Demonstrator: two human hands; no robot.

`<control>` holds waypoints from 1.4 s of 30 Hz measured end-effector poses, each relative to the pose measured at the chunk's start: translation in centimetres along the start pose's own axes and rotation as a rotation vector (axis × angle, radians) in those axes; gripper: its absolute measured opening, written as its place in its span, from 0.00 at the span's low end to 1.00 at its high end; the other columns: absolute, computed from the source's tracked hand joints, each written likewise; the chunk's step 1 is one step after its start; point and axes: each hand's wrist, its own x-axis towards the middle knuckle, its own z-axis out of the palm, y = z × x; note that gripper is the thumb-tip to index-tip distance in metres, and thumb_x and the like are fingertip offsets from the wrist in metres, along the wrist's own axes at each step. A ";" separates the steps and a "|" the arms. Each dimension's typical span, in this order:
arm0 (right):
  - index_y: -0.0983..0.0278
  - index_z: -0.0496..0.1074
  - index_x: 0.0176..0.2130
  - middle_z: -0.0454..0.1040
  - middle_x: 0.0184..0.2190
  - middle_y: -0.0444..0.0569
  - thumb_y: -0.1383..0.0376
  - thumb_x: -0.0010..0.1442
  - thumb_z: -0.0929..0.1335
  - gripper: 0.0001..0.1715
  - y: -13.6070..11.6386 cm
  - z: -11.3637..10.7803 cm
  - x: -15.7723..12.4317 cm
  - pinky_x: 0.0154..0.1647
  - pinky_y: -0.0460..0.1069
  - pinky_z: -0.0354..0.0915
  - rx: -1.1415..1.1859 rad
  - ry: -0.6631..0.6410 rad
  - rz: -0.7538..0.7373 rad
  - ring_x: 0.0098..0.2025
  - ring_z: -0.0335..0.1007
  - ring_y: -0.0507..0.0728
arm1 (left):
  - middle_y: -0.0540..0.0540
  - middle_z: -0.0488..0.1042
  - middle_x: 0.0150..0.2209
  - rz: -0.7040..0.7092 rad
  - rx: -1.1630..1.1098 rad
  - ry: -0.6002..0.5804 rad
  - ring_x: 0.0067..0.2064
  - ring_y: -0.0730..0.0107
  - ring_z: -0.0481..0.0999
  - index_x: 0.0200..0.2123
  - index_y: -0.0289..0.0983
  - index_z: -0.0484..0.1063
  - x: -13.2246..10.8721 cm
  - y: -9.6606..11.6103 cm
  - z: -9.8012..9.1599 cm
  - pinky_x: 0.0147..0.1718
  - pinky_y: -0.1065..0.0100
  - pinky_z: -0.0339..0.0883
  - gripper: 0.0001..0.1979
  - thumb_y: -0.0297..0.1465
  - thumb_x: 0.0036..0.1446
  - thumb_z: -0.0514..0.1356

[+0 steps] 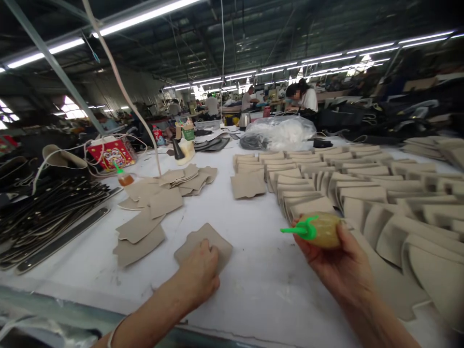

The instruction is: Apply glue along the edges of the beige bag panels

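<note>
My right hand (333, 256) is wrapped round a squeeze bottle (324, 229) of yellowish liquid. Its green nozzle points left, above the white tabletop. With curled fingers, my left hand (201, 268) presses on a single flat beige leather-like piece (208, 237) near the table's front. The fingertips are partly hidden, and the hand covers the piece's near part. Left of that piece lies a loose pile of similar beige pieces (166, 200). Curved beige pieces (366, 193) stand in overlapping rows beside and beyond my right hand.
Dark strips (54, 217) are heaped at the left edge. Near them stand a second green-tipped bottle (125, 178) and a red box (112, 152). A pale cable (125, 92) hangs down to the table. Farther back lies a clear plastic bag (279, 133); other people work beyond.
</note>
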 end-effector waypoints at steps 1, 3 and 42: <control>0.58 0.75 0.40 0.72 0.50 0.49 0.56 0.49 0.76 0.19 0.0 0.0 0.0 0.40 0.52 0.74 -0.012 -0.005 -0.001 0.52 0.68 0.63 | 0.36 0.67 0.44 -0.001 0.017 -0.004 0.46 0.55 0.70 0.41 0.31 0.69 0.1 0.2 0.1 0.47 0.60 0.65 0.15 0.27 0.48 0.55; 0.58 0.75 0.40 0.73 0.49 0.49 0.55 0.46 0.78 0.21 0.0 0.0 -0.1 0.39 0.51 0.75 -0.031 -0.018 -0.007 0.50 0.69 0.62 | 0.35 0.68 0.43 -0.004 0.050 0.007 0.46 0.54 0.70 0.40 0.31 0.70 0.4 0.6 0.3 0.45 0.59 0.66 0.15 0.26 0.47 0.54; 0.56 0.62 0.53 0.68 0.46 0.48 0.53 0.57 0.73 0.29 4.7 3.2 -1.7 0.48 0.55 0.64 -1.385 -0.493 -0.759 0.44 0.67 0.62 | 0.47 0.76 0.50 0.235 -0.496 0.137 0.53 0.63 0.72 0.51 0.41 0.71 2.5 -2.1 1.4 0.54 0.66 0.62 0.22 0.25 0.58 0.46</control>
